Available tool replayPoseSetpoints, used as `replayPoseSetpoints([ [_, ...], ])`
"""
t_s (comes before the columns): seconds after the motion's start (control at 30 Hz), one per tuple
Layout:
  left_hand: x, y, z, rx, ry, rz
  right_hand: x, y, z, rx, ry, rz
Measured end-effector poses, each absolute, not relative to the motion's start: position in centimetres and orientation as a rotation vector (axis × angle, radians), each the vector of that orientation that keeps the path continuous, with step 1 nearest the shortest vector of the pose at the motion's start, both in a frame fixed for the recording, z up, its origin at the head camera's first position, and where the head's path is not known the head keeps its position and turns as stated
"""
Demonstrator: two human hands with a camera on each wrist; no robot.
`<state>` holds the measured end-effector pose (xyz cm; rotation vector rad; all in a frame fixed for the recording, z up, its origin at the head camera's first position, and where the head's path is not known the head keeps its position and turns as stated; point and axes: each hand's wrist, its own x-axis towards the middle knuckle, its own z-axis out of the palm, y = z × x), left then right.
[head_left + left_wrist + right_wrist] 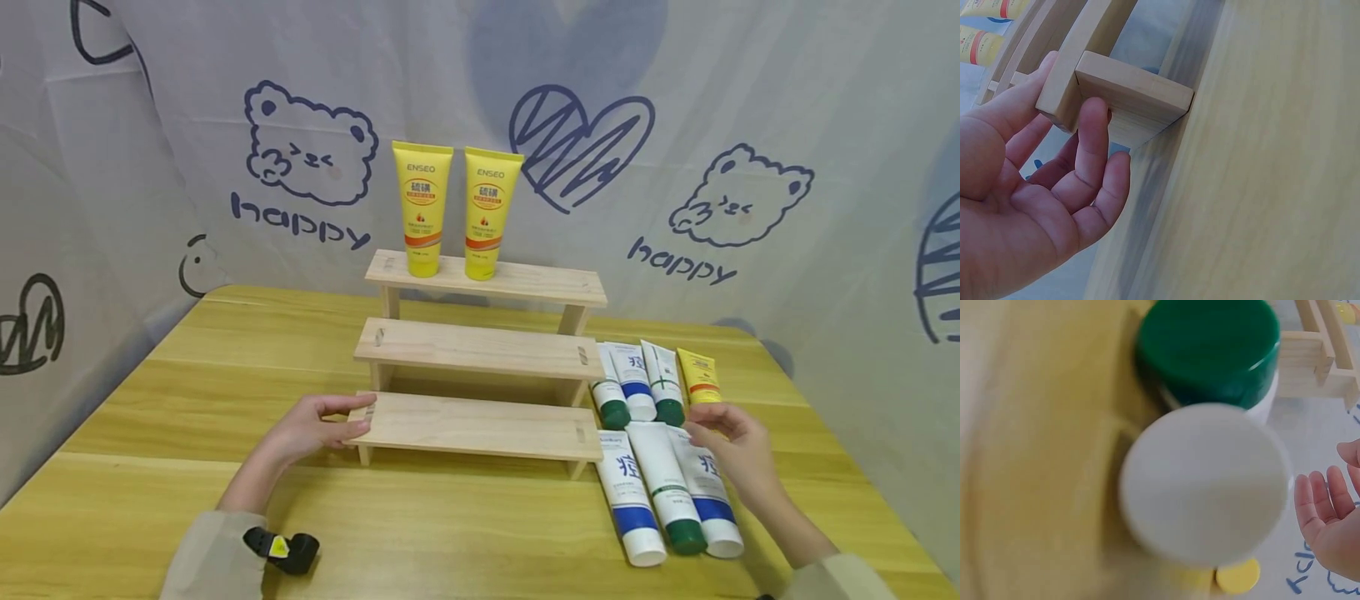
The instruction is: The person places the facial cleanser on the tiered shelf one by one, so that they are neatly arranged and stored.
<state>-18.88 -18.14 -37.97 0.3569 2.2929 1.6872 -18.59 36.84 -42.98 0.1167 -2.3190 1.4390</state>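
My left hand (303, 431) grips the left end of the lowest step of a three-tier wooden display stand (480, 427). In the left wrist view, the thumb lies on the board (1075, 59) and curled fingers reach beneath it. Above the tubes at the right, my right hand (738, 450) hovers with loosely bent fingers and holds nothing. Closest to it are a lying yellow tube (697, 371), partly hidden by the hand, and a white tube with a blue band (705, 475). A white cap (1207, 484) and a green cap (1210, 350) loom large in the right wrist view.
Two yellow tubes (422, 204) stand cap-down on the top tier, left of its middle. White tubes with green or blue-and-white ends (663, 483) lie in two rows right of the stand. A printed cloth (450, 75) hangs behind the wooden table (187, 375).
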Motion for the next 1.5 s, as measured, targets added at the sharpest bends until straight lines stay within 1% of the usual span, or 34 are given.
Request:
replayPoseSetpoints([
  [0.33, -18.9, -18.2, -38.0, 0.361, 2.296, 1.684, -16.3, 37.3, -42.7, -0.018, -2.514, 1.187],
  [0.47, -18.9, -18.2, -38.0, 0.357, 2.302, 1.679, -15.7, 37.8, -42.4, -0.019, -2.621, 1.108],
  [0.63, -18.9, -18.1, -38.0, 0.345, 2.299, 1.685, -14.6, 37.8, -40.7, 0.056, -2.733, 1.13],
  [0.97, -18.8, -18.2, -38.1, 0.343, 2.294, 1.684, -12.8, 36.4, -37.7, -0.033, -2.997, 1.253],
  [1.17, -18.9, -18.2, -38.1, 0.342, 2.3, 1.678, -13.1, 36.3, -37.1, -0.145, -3.206, 1.209],
  [1.5, -18.8, -18.2, -38.0, 0.345, 2.296, 1.683, -13.0, 36.1, -37.3, -0.298, -3.154, 1.43],
])
